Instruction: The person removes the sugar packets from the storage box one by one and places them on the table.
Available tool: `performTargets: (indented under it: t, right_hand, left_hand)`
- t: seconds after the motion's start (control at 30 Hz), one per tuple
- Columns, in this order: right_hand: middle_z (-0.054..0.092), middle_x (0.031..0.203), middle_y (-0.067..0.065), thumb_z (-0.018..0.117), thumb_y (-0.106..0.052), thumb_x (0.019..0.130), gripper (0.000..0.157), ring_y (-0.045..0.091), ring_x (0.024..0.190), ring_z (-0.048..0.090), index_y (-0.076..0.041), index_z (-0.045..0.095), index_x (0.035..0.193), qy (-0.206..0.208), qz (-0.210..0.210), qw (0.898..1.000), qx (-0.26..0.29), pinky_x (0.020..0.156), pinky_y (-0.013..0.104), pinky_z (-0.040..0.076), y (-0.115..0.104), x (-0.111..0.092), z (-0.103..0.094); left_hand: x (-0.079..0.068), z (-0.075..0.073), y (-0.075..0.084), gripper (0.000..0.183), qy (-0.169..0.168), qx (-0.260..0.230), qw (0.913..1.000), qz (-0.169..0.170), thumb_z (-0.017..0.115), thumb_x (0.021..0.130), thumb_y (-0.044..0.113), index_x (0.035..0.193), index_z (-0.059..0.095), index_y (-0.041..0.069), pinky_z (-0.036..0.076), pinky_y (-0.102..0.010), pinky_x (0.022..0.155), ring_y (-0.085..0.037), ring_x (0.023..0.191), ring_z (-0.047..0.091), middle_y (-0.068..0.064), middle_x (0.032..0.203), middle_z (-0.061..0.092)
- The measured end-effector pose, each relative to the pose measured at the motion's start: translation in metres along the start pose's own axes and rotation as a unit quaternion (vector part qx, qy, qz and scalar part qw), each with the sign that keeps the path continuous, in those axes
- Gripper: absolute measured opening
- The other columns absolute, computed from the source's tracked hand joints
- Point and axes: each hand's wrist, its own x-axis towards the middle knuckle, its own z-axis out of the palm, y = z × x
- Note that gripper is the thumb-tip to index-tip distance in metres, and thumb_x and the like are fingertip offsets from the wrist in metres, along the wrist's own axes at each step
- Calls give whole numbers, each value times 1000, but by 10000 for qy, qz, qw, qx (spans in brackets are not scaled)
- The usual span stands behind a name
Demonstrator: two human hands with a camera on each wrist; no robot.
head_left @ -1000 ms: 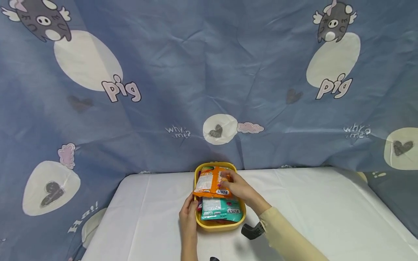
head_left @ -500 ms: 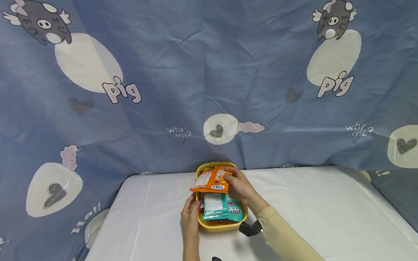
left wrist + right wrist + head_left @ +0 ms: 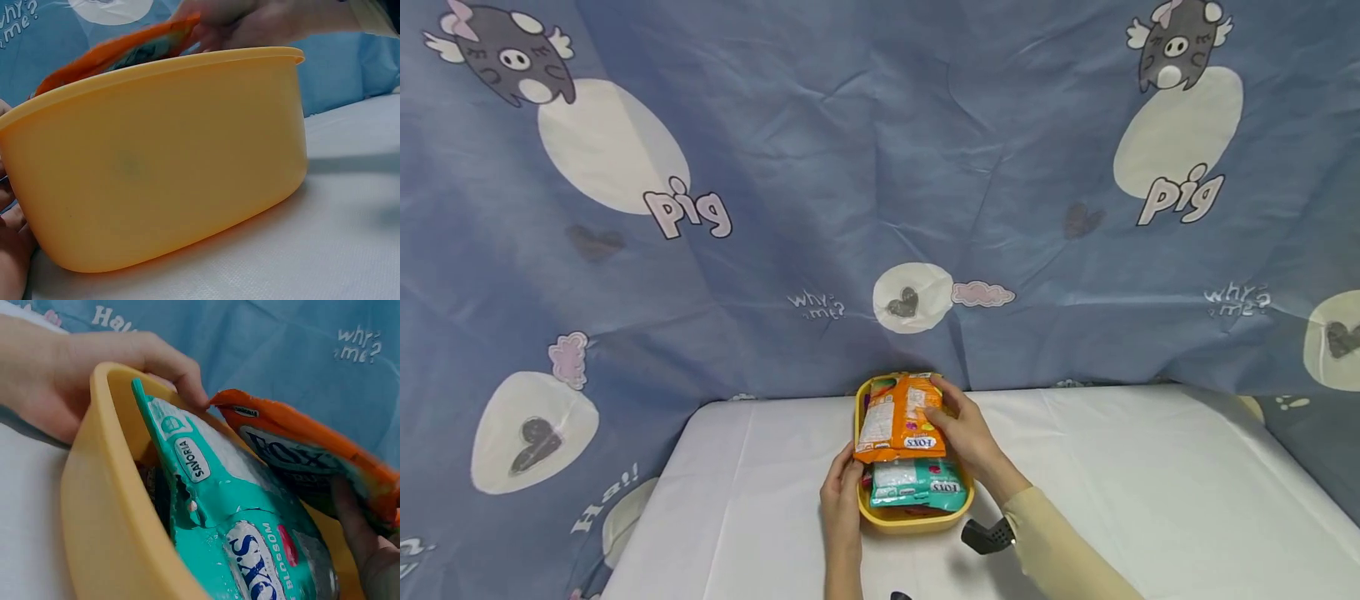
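A yellow plastic tub (image 3: 917,527) stands on the white table and holds bagged sweets. My right hand (image 3: 967,433) grips the right side of an orange FOX'S sweet bag (image 3: 880,425), thumb on top. In the right wrist view, this orange bag (image 3: 312,434) tilts above a teal FOX'S bag (image 3: 219,481) lying inside the tub. My left hand (image 3: 841,496) holds the tub's left wall, a fingertip bent over the rim near the orange bag's corner. From the left wrist view, the tub's outer wall (image 3: 162,169) hides most of the contents.
The white tabletop (image 3: 1150,483) spreads on both sides of the tub. Close behind the tub hangs a blue printed cloth (image 3: 775,208). A black device (image 3: 987,536) sits by my right wrist. Something dark red shows beneath the bags.
The orange bag lifted and tilted at its near edge half a second ago; now it lies flatter and slightly nearer, over the teal bag's far part. My left hand stays on the tub.
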Motion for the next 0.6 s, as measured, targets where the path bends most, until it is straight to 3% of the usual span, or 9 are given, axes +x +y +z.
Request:
performTargets:
  t: [0.17,0.37,0.6]
  right_hand:
    - [46,142,9,59,-22,93,51,29,119,53,-29,43,140,53,-234,9980,578,91,42,55,4,-14,-14]
    - [52,137,9,64,-24,89,50,22,106,62,-32,48,136,285,-101,9929,1147,82,36,59,12,-29,-35]
    - [49,140,10,64,-26,89,54,17,102,65,-29,45,139,262,-90,9910,1313,80,33,59,19,-45,-52]
  left_hand:
    - [-1,0,-2,39,-25,-45,10000,33,53,93,24,132,55,18,39,-6,97,-19,133,44,-4,141,51]
    - [-2,2,-1,40,15,-4,10000,-29,52,94,25,133,54,17,41,-10,99,-20,131,45,-6,142,50]
    - [-1,3,0,38,49,47,10000,-25,53,94,25,132,55,18,41,-6,95,-18,130,46,-3,141,51]
